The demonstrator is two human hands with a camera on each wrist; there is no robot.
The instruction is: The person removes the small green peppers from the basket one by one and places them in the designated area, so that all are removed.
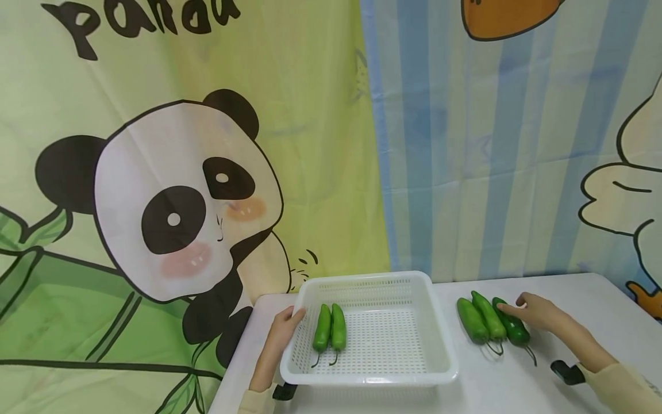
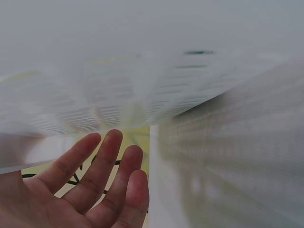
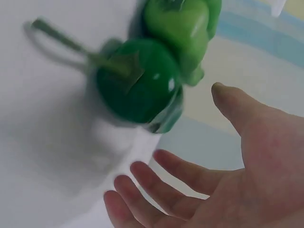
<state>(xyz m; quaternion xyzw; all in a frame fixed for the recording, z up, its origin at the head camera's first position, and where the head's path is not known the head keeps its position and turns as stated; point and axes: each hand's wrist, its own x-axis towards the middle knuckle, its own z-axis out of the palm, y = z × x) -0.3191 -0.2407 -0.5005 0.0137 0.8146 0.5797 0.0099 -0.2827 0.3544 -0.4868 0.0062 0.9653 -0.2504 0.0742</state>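
Note:
A white plastic basket [image 1: 446,368] with slotted walls stands on the table, two green chili peppers [image 1: 338,328] lying side by side inside it. My left hand [image 1: 283,329] holds the basket's left rim, thumb over the edge. In the left wrist view, the fingers [image 2: 90,190] extend below the rim outside the wall. To the right of the basket, three more green peppers lie together: a lighter one [image 1: 472,322], a middle one [image 1: 490,317] and a darker one [image 1: 512,325]. Beside the dark pepper hovers my right hand [image 1: 538,313], fingers spread, gripping nothing; the right wrist view shows a gap.
The white table [image 1: 564,287] reaches back to a hanging cloth [image 1: 320,172] printed with a panda and stripes. A dark wrist device [image 1: 568,372] sits by the right sleeve, and another [image 1: 284,392] by the left.

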